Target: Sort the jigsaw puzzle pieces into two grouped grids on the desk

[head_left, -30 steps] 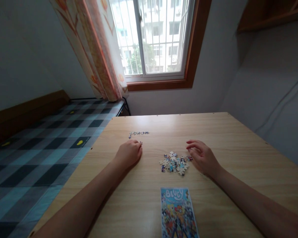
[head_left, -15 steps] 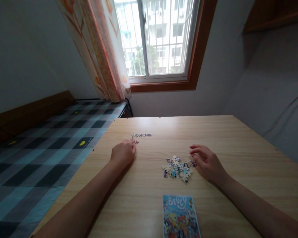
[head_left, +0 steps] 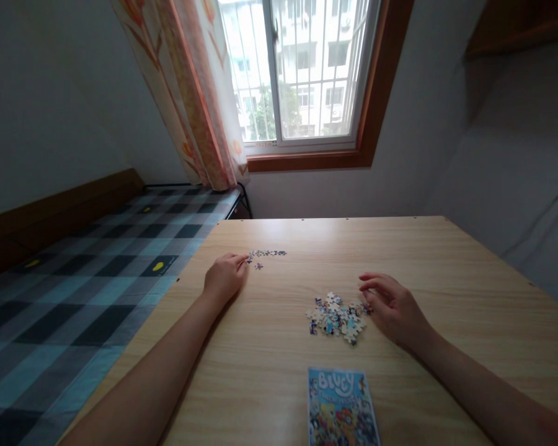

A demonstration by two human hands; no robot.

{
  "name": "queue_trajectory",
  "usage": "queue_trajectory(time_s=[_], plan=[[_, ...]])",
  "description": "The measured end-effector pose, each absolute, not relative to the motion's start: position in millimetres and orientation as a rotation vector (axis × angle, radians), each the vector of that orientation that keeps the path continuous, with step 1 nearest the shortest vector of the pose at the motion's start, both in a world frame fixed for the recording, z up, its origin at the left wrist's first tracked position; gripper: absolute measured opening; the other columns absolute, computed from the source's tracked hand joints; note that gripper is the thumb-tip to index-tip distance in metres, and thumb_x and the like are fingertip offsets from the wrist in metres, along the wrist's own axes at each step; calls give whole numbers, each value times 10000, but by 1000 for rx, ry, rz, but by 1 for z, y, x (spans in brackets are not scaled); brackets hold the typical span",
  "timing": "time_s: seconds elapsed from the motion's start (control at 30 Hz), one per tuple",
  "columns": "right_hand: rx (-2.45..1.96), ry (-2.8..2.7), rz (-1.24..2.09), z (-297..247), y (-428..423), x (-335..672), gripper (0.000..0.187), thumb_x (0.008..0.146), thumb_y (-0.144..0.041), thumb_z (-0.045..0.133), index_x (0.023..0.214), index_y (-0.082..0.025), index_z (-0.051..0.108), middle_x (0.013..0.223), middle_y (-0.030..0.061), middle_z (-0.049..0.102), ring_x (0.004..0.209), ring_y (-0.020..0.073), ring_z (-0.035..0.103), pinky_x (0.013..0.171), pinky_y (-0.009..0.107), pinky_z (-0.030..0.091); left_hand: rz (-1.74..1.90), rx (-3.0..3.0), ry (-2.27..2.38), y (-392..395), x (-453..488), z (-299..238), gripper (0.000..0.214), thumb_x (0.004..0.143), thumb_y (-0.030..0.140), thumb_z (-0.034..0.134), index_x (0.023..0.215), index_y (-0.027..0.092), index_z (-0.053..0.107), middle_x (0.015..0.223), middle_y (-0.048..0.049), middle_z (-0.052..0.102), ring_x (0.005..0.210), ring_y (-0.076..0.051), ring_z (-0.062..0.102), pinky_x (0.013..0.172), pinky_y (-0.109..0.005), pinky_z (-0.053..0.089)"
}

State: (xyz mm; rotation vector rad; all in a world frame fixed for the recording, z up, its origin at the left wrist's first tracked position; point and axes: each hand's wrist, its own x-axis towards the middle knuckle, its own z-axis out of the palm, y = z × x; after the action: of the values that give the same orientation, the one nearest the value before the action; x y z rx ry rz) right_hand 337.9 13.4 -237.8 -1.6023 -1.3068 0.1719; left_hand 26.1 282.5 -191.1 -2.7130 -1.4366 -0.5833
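Note:
Toward the far left of the table, my left hand point(head_left: 224, 275) rests with its fingers stretched forward. Its fingertips touch the left end of a short row of joined jigsaw pieces point(head_left: 268, 253). One loose jigsaw piece point(head_left: 259, 266) lies just below that row, apart from the fingers. A pile of jigsaw pieces point(head_left: 335, 317), some face down and pale, some coloured, is heaped near the middle. Beside the pile's right edge lies my right hand point(head_left: 393, 306), fingers loosely curved and apart, with nothing visible in them. Its thumb side is close to the outermost pieces.
A blue picture box point(head_left: 343, 406) marked "Bluey" lies at the near edge of the wooden table point(head_left: 446, 384). Left of the table is a bed with a checked cover point(head_left: 106, 303). A curtain point(head_left: 199, 111) and window stand behind.
My left hand has moved slightly up and left, away from the loose piece, to the row's left end. My right hand stays by the pile. The view has shifted a little.

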Motion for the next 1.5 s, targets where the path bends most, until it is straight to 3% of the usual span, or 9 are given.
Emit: queue_trajectory(time_s=[0.1, 0.23, 0.6, 1.13, 1.3, 1.4, 1.5], plan=[[-1611, -1312, 153, -237, 14, 337, 186, 898, -342, 587, 878, -219, 725, 1148, 110, 693, 1104, 251, 638, 1008, 446, 522, -602, -2727, -1453, 288, 29, -194, 372, 946, 370, 495, 1119, 237, 795, 1120, -66, 746, 1059, -234, 656, 980, -333, 502], [-1620, -1320, 140, -234, 15, 335, 186, 884, -344, 595, 864, -217, 729, 1127, 108, 703, 1086, 256, 643, 1008, 455, 515, -559, -2702, -1516, 292, 32, -195, 328, 944, 398, 534, 1063, 274, 814, 1088, -52, 741, 1038, -234, 651, 920, -324, 515], [-1621, -1318, 120, -234, 14, 336, 181, 884, -344, 598, 870, -217, 727, 1115, 108, 709, 1079, 259, 645, 1008, 453, 508, -536, -2710, -1532, 288, 32, -193, 312, 964, 389, 533, 1081, 310, 811, 1107, -36, 735, 1041, -210, 645, 921, -297, 509], [-1610, -1330, 118, -234, 15, 335, 171, 872, -335, 603, 856, -221, 729, 1052, 95, 729, 1081, 262, 650, 1013, 467, 502, -551, -2722, -1549, 286, 33, -191, 323, 958, 383, 518, 1057, 294, 813, 1132, -40, 737, 1068, -219, 640, 959, -317, 502], [-1609, -1333, 115, -236, 15, 337, 159, 878, -321, 603, 870, -221, 726, 1060, 95, 724, 1079, 258, 649, 1021, 474, 503, -620, -2740, -1541, 286, 32, -190, 357, 966, 371, 498, 1128, 242, 789, 1136, -61, 733, 1061, -207, 651, 966, -301, 503], [-1610, -1337, 123, -238, 15, 338, 162, 884, -328, 605, 870, -220, 724, 1065, 98, 723, 1086, 261, 651, 1019, 470, 511, -617, -2731, -1501, 274, 35, -184, 385, 982, 368, 460, 1153, 227, 775, 1153, -73, 725, 1036, -199, 663, 940, -287, 509], [-1620, -1342, 142, -240, 14, 339, 167, 893, -334, 602, 884, -221, 725, 1078, 97, 720, 1094, 258, 653, 1025, 467, 512, -382, -2710, -1477, 252, 42, -178, 370, 984, 362, 454, 1141, 244, 768, 1132, -72, 730, 933, -204, 688, 823, -292, 528]])
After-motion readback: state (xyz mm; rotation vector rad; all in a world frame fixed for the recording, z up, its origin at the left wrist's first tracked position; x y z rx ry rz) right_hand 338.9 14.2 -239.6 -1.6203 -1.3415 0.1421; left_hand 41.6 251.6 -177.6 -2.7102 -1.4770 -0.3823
